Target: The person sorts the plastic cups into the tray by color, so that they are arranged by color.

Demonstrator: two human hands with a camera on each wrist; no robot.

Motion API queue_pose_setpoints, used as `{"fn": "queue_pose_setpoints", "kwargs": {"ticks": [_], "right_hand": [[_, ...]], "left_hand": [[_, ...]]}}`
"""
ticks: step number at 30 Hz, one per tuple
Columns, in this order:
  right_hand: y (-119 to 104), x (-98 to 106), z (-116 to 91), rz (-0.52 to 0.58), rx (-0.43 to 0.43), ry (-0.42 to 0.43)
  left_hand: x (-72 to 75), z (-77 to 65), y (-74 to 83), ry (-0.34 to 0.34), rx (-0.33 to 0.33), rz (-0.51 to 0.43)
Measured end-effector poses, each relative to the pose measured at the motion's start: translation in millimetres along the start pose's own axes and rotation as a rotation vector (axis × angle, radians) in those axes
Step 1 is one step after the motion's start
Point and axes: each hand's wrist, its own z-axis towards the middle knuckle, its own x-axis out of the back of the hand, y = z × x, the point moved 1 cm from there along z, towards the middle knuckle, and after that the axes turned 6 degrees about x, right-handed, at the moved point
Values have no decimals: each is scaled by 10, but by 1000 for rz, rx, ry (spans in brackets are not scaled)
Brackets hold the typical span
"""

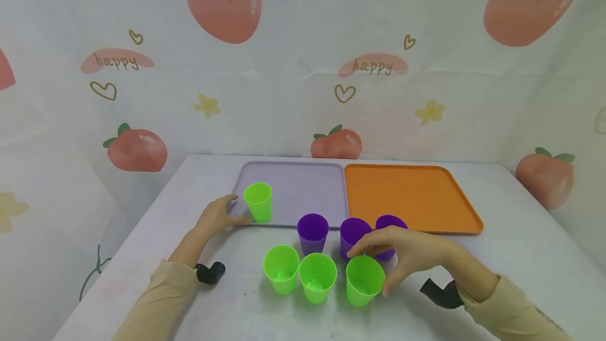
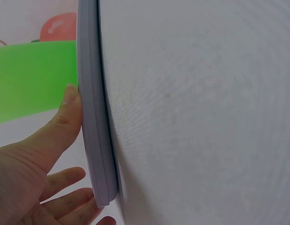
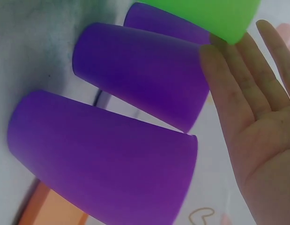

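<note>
A green cup [image 1: 259, 204] stands upright at the near left of the lilac tray [image 1: 310, 188]. My left hand [image 1: 219, 219] lies beside this cup with thumb and fingers spread, its thumb by the tray's edge in the left wrist view. On the right, my right hand [image 1: 418, 251] reaches over the rightmost green cup [image 1: 362, 286], fingertips and thumb apart on either side of its rim. In the right wrist view its fingers look fairly straight, overlapping a purple cup [image 3: 140, 70]. The hand partly hides the rightmost purple cup [image 1: 390, 221] in the head view.
Two more green cups, one at the left [image 1: 281, 270] and one in the middle [image 1: 317, 278], stand in the front row. Behind them are a purple cup [image 1: 312, 234] and another purple cup [image 1: 351, 236]. An orange tray [image 1: 407, 193] adjoins the lilac one.
</note>
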Motion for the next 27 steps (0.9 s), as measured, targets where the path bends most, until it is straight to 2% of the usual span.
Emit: {"fn": "queue_pose_setpoints", "kwargs": {"ticks": [11,27], "right_hand": [[32,-65,-12,-39,-79,4],[53,-86,-12,-70,-74,38]], "left_hand": [[3,-4,5,2,-1,-6],[-7,-2,5,-6,22,-1]]}}
